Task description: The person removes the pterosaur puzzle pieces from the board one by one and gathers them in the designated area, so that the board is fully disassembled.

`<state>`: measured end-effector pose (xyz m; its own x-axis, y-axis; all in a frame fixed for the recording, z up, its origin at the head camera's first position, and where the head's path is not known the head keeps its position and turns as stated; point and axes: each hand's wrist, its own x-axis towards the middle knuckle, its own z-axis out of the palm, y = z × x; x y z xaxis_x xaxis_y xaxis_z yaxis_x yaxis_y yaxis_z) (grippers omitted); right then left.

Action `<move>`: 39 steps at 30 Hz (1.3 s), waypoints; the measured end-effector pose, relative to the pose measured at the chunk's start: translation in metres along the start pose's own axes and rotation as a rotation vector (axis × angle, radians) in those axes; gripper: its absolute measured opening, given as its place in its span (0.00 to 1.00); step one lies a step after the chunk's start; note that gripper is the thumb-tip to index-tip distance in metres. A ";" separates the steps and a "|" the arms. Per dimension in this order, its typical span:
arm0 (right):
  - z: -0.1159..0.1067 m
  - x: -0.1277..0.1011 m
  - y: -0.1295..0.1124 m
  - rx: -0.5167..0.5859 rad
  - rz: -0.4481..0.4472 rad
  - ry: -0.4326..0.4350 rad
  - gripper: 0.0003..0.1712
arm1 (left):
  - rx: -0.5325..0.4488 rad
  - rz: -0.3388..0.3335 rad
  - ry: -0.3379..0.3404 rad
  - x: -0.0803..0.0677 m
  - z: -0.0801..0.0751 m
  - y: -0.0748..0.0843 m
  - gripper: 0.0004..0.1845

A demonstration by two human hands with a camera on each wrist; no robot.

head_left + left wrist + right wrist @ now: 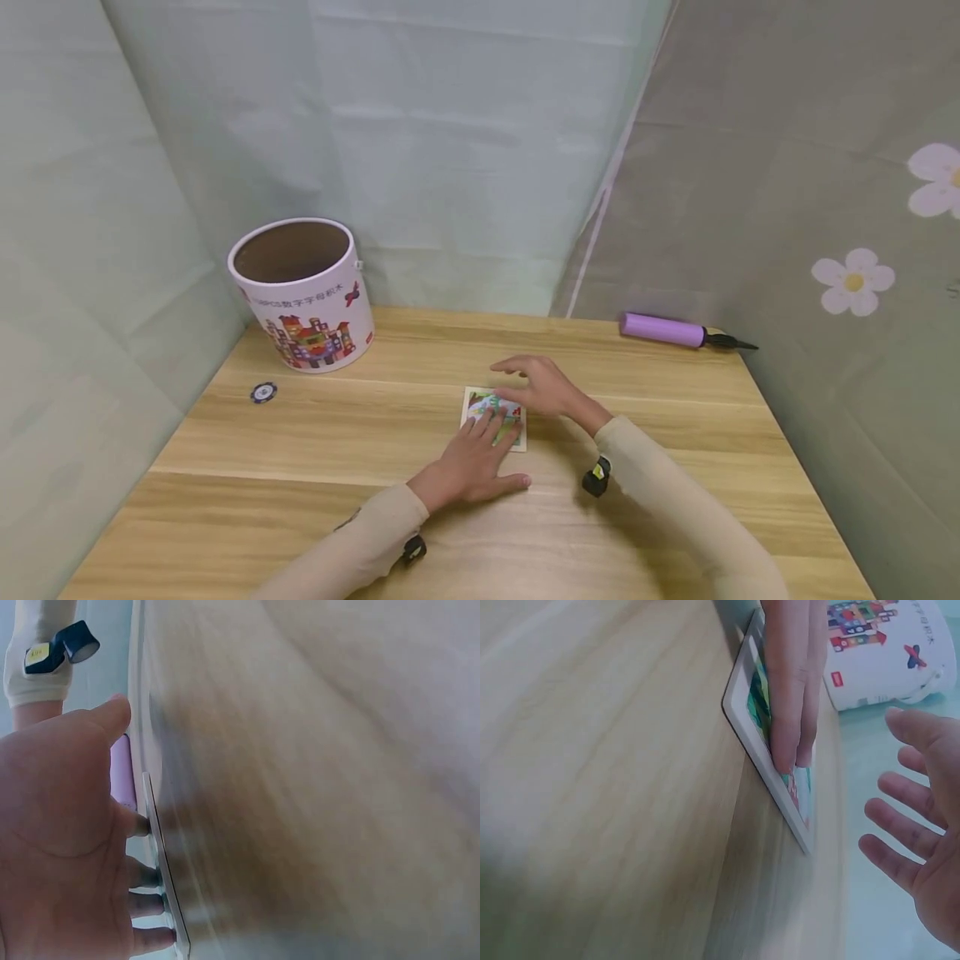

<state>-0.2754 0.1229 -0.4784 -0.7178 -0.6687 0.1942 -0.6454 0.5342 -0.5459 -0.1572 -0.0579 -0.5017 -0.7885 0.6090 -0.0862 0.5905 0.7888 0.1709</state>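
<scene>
I judge the picture board (482,402) beneath my splayed left grip (477,465) light, stiff; pinch its edges. Right grip (543,387): relaxed, empty.

The picture board (483,401) has a cream border around patches of green, teal, white and red. The bench (285,454) is yellowish tan with darker wood-grain streaks. The bucket (322,304) is white, printed with a multicoloured block castle (311,340), and brown inside. The chip (263,392) is navy and white; the pump (662,330) is purple with a black tip (729,341). Sleeves (675,492) are cream; the grey curtain (750,183) carries white flowers (853,282) with yellow centres
</scene>
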 end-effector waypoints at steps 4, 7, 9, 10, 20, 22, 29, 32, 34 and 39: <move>0.007 0.010 0.003 0.032 0.026 -0.032 0.23 | 0.002 -0.008 -0.005 0.002 0.001 0.002 0.46; 0.014 0.016 0.005 0.028 0.033 -0.058 0.20 | -0.001 -0.011 -0.005 0.002 0.001 0.003 0.46; 0.018 0.019 0.006 0.013 0.025 -0.074 0.17 | -0.007 -0.012 -0.008 0.002 0.001 0.005 0.46; 0.021 0.020 0.007 0.004 0.026 -0.083 0.17 | -0.008 -0.013 -0.010 0.002 0.001 0.005 0.46; 0.031 0.027 0.006 -0.007 0.048 -0.144 0.15 | 0.002 -0.029 -0.036 0.000 0.000 0.008 0.48; 0.032 0.029 0.006 -0.007 0.046 -0.149 0.16 | 0.010 -0.030 -0.036 0.000 0.001 0.008 0.48; 0.035 0.033 0.006 -0.054 0.007 -0.152 0.16 | 0.015 -0.040 -0.052 0.001 0.001 0.008 0.49; 0.035 0.034 0.005 -0.049 0.007 -0.156 0.17 | 0.008 -0.041 -0.054 0.001 0.001 0.007 0.49; 0.035 0.035 0.004 -0.050 0.021 -0.162 0.17 | 0.001 -0.041 -0.051 0.001 0.001 0.007 0.49; 0.035 0.037 0.002 -0.070 0.057 -0.171 0.17 | -0.001 -0.039 -0.051 0.000 0.001 0.007 0.49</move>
<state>-0.2944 0.0806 -0.5012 -0.7026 -0.7113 0.0202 -0.6260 0.6044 -0.4927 -0.1535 -0.0524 -0.5015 -0.8010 0.5814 -0.1425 0.5595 0.8118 0.1670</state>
